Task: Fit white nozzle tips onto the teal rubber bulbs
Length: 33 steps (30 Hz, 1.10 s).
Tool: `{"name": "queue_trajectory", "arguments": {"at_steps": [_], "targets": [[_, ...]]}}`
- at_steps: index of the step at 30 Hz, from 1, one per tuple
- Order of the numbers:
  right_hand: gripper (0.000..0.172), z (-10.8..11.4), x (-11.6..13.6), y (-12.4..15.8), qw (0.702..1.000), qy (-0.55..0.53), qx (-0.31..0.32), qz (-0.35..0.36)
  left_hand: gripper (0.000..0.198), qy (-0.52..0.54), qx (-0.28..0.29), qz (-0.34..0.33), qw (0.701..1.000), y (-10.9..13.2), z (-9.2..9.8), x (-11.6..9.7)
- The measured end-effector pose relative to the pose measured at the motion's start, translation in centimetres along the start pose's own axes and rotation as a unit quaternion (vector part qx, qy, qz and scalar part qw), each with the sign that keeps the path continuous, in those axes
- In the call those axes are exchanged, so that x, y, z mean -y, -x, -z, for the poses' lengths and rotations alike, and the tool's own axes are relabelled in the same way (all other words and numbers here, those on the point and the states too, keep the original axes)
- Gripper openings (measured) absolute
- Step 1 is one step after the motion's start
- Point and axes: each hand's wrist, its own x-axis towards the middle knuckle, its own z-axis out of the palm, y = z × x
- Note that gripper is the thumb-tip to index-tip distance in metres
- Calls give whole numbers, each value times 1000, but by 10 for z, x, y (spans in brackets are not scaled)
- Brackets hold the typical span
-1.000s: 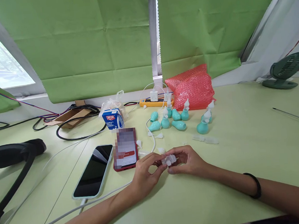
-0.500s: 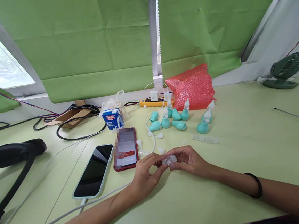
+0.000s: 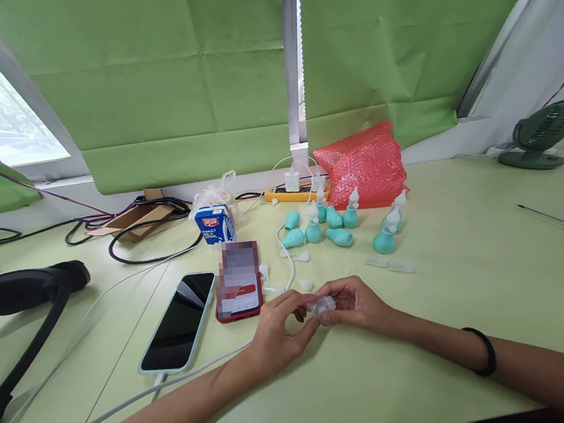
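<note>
A small clear plastic piece (image 3: pixel 324 305) is pinched between my two hands, above the front middle of the table. My left hand (image 3: pixel 282 326) grips its left end with thumb and fingertips. My right hand (image 3: pixel 357 305) holds the other side, its fingers curled round it. The piece's exact kind is too small to make out. Beyond the hands stand several teal rubber bulbs with clear nozzles, one bulb (image 3: pixel 384 242) nearest on the right. Other teal bulbs (image 3: pixel 339 237) without nozzles lie on their sides. Small clear tips (image 3: pixel 306 284) and clear tubes (image 3: pixel 389 264) lie loose near my fingers.
Two phones, one black-screened (image 3: pixel 179 322) and one red-cased (image 3: pixel 239 281), lie left of my hands. A white cable (image 3: pixel 130 399) crosses under my left arm. Behind are a milk carton (image 3: pixel 215 225), power strip (image 3: pixel 280 195) and red bubble-wrap bag (image 3: pixel 367 171). A screwdriver (image 3: pixel 554 219) lies right.
The clear piece has turned slightly between my fingers. Both hands remain on it in nearly the same place; the view has shifted a little.
</note>
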Motion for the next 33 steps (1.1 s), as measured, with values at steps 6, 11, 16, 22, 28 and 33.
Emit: {"name": "queue_trajectory", "arguments": {"at_steps": [6, 11, 16, 22, 28, 33], "targets": [[26, -2, 3, 3, 993, 104, -20, 55, 18, -7, -8, -21, 1000, -1, 2, -1], [28, 12, 24, -11, 945, 282, -55, 156, 13, -10, -34, 52, 998, -2, 3, -3], [37, 25, 42, -61, 663, 702, -27, 260, 12, -13, -51, 51, 997, 0, 1, -3], [22, 23, 34, -118, 465, 874, 28, 138, 13, 3, -47, 57, 997, 0, 1, -2], [21, 23, 35, -121, 468, 871, 31, 145, 13, 19, -51, 62, 997, -1, 1, -3], [22, 20, 54, -84, 483, 846, -31, 223, 11, 37, -48, 82, 995, -1, 2, -4]]}}
